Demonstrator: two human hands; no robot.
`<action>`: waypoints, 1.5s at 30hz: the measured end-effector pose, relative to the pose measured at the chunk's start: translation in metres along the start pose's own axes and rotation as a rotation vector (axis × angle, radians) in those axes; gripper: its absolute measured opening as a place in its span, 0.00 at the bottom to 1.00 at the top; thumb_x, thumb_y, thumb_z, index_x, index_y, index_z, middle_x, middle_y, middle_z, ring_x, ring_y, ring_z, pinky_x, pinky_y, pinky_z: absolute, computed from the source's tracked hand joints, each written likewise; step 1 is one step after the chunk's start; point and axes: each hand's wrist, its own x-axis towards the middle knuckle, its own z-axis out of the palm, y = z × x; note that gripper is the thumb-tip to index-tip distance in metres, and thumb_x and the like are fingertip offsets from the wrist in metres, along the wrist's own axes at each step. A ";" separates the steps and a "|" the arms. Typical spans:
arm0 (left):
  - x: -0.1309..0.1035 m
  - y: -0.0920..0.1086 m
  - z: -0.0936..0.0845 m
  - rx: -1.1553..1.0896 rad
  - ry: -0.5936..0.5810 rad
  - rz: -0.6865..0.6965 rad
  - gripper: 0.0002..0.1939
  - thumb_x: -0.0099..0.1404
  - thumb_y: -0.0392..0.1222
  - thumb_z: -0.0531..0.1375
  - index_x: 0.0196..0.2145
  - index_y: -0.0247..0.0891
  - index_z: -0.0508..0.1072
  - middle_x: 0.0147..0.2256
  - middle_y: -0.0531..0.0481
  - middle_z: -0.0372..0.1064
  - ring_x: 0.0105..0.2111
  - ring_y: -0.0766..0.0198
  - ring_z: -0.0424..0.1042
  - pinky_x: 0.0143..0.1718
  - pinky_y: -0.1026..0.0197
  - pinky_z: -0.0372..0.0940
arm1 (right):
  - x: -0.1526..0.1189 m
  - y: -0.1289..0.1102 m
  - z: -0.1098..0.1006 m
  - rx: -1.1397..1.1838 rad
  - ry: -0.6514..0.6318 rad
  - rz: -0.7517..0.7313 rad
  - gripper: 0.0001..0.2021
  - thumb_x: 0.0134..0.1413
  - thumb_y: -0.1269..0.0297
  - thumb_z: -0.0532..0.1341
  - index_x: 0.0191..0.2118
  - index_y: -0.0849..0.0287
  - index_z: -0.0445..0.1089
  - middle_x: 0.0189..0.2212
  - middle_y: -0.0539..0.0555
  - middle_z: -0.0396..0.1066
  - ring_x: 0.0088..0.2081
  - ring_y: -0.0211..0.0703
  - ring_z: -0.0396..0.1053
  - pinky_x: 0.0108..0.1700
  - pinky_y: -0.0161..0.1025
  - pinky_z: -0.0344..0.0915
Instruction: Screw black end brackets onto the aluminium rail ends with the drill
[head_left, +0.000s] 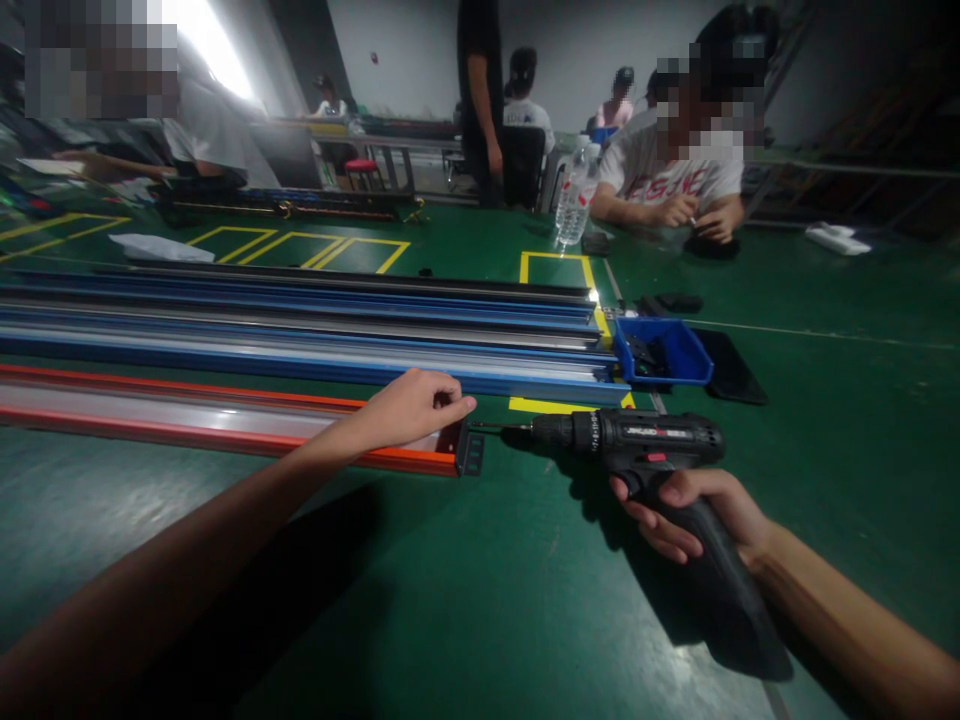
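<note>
Your red rail (225,412) has its end cap (473,455) on, fastening seemingly unfinished, your right hand (720,495) clasping the drill (652,440) beside it, your left hand (409,405) (pinch unclear) curled over it.

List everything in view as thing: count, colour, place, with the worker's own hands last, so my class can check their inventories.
Power drill: one, black, in the right hand
Channel rail: one, orange-red, beneath the left hand
End cap: one, black, at that rail's right end
Blue rails: several, behind the orange-red one
Parts bin: one, blue, by the blue rails' right ends
Water bottles: two, clear, far side
Tape markings: several, yellow, on the tabletop
Tabletop: one, green, underneath
Stool: one, red seat, background
People: several, around and beyond the tabletop
Left hand: one, bare, over the rail's end
Right hand: one, bare, around the drill's handle
</note>
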 end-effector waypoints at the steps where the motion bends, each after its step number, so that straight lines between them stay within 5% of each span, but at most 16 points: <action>1: 0.000 0.000 0.000 0.010 0.003 0.002 0.22 0.71 0.54 0.55 0.25 0.38 0.72 0.25 0.54 0.68 0.27 0.66 0.65 0.30 0.62 0.53 | 0.000 0.000 0.000 -0.004 0.001 0.000 0.17 0.51 0.69 0.61 0.46 0.68 0.79 0.29 0.57 0.74 0.16 0.30 0.62 0.25 0.31 0.71; 14: 0.000 0.004 0.001 0.074 0.015 -0.004 0.21 0.71 0.53 0.55 0.24 0.39 0.69 0.23 0.54 0.66 0.26 0.65 0.64 0.30 0.61 0.52 | 0.000 0.001 0.001 -0.032 0.018 0.007 0.17 0.49 0.68 0.62 0.45 0.69 0.78 0.29 0.56 0.73 0.14 0.29 0.59 0.23 0.31 0.68; 26: -0.001 0.009 -0.002 0.114 -0.003 0.032 0.20 0.73 0.51 0.53 0.26 0.39 0.69 0.26 0.52 0.67 0.28 0.64 0.64 0.32 0.60 0.53 | 0.000 0.000 0.002 -0.095 0.077 0.049 0.14 0.59 0.58 0.66 0.40 0.67 0.80 0.26 0.56 0.73 0.14 0.27 0.58 0.20 0.29 0.66; 45: -0.001 0.011 -0.004 0.091 -0.036 0.030 0.20 0.74 0.50 0.52 0.26 0.38 0.64 0.27 0.54 0.64 0.28 0.65 0.62 0.32 0.60 0.49 | -0.002 0.002 -0.009 -0.037 0.060 0.042 0.13 0.60 0.62 0.64 0.41 0.69 0.79 0.25 0.53 0.71 0.14 0.28 0.60 0.21 0.30 0.67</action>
